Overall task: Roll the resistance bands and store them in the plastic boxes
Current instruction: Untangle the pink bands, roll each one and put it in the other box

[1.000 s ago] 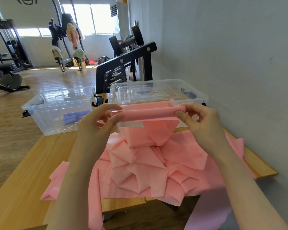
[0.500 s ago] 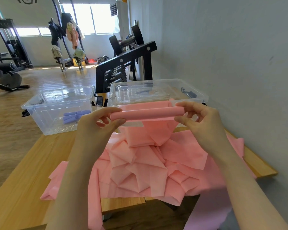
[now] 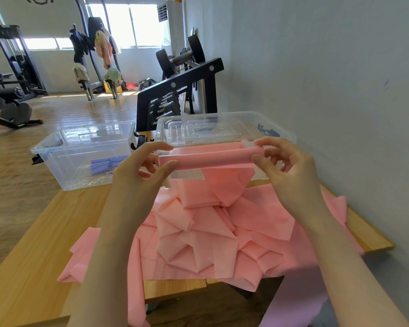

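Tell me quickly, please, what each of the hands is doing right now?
Left hand: pinches the pink band roll at its left end.
Right hand: pinches its right end.

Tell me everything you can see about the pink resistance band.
The pink resistance band is a long, thin, matte sheet. Its top end is rolled into a tight tube, pinched at either end by the left hand and right hand. The rest hangs down into crumpled folds heaped on the wooden table, one strip trailing over its near edge.

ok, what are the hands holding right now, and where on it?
Both grip the pink resistance band at its rolled top part: left hand pinches the left end, right hand the right end.
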